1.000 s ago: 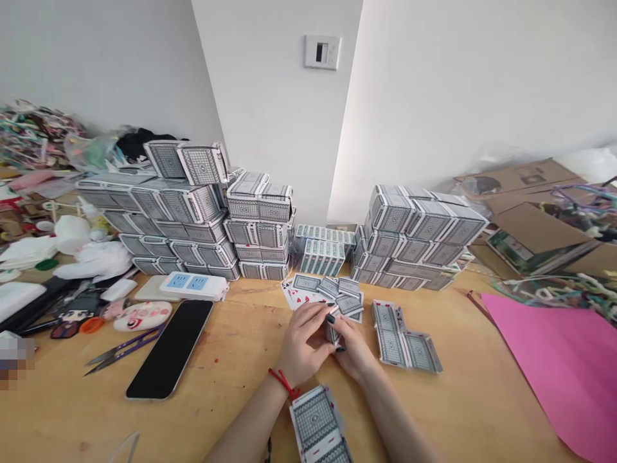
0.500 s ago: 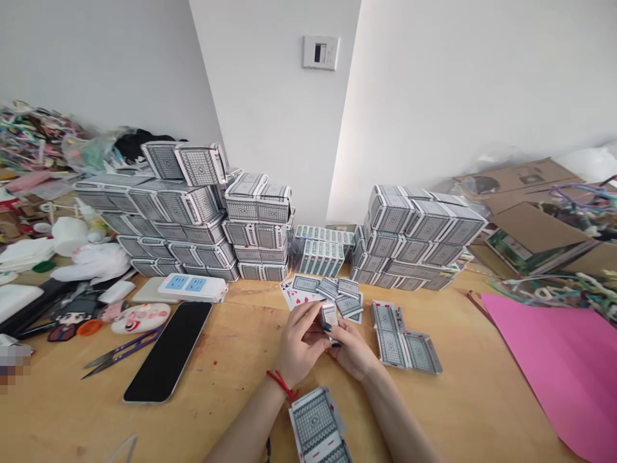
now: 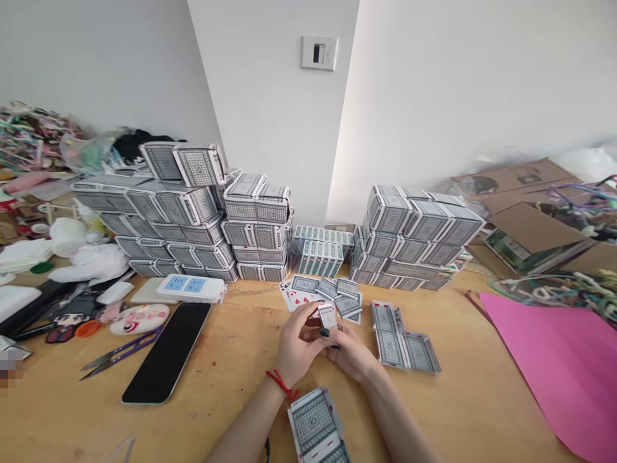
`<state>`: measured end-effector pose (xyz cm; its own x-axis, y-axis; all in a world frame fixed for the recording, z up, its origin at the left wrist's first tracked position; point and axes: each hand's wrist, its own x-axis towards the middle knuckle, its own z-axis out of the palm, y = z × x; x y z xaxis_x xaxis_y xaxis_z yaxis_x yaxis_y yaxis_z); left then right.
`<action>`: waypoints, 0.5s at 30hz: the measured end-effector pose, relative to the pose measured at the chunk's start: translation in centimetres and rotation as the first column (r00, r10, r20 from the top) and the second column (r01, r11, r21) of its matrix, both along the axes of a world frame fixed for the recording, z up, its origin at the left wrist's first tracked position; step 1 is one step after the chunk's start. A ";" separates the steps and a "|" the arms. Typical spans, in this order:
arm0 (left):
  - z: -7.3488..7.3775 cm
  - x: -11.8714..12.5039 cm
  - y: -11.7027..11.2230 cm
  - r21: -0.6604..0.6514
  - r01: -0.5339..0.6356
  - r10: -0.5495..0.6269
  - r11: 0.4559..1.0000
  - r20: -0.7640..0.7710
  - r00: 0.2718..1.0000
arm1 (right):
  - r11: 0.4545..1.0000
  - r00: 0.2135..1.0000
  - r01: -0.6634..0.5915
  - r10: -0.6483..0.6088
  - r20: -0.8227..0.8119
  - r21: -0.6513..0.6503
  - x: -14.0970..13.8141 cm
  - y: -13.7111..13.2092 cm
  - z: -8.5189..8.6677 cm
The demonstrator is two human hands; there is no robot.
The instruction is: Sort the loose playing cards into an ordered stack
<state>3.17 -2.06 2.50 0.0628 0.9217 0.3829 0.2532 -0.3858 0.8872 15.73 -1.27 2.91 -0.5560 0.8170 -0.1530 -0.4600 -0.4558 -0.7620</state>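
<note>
My left hand (image 3: 299, 347) and my right hand (image 3: 351, 352) meet at the middle of the wooden table (image 3: 231, 399), both closed around a small deck of playing cards (image 3: 328, 316) that stands up between the fingertips. Just beyond them lie loose cards (image 3: 328, 290), some face up with red pips. A flat unfolded card box (image 3: 402, 339) lies to the right of my hands. Another patterned box blank (image 3: 315, 427) rests near my forearms at the front edge.
Stacks of patterned card boxes stand at the back left (image 3: 193, 212) and back right (image 3: 414, 238), with green decks (image 3: 322, 251) between. A black phone (image 3: 168, 360), snips (image 3: 120, 350) and a power strip (image 3: 190, 287) lie left. Pink paper (image 3: 563, 360) and cardboard boxes (image 3: 535, 225) sit right.
The small deck has risen from between my palms and now stands upright at my fingertips. My hands stayed in the same spot.
</note>
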 end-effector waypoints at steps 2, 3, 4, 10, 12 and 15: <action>-0.2 0.0 0.1 -0.012 -0.010 0.010 1.000 0.009 1.000 | 0.999 0.999 0.035 -0.035 0.026 0.016 -0.2 0.0 0.0; -0.2 0.0 0.1 -0.018 -0.013 0.013 1.000 0.013 1.000 | 0.998 0.997 0.060 -0.061 0.040 0.026 -0.3 0.0 0.0; -0.2 0.0 0.2 -0.022 -0.015 0.016 1.000 0.018 1.000 | 0.994 0.992 0.104 -0.106 0.062 0.045 -0.4 -0.1 -0.1; 0.1 -0.5 0.7 -0.133 -0.023 0.054 0.991 0.236 0.970 | 0.794 0.762 0.437 -0.577 0.296 0.423 -0.7 -0.1 -0.1; -0.1 -0.6 0.9 -0.236 0.057 0.035 0.970 0.366 0.930 | 0.733 0.714 0.434 -0.635 0.297 0.524 -0.8 -0.1 -0.2; -0.4 -0.5 1.1 -0.357 0.282 -0.053 0.891 0.533 0.844 | 0.704 0.711 0.404 -0.644 0.284 0.584 -1.0 -0.2 -0.5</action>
<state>2.70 -0.92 2.13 0.1383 0.9904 -0.0020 -0.2992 0.0437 0.9532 14.77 -1.44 2.42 0.0231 0.9789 0.2030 -0.0721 0.2042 -0.9763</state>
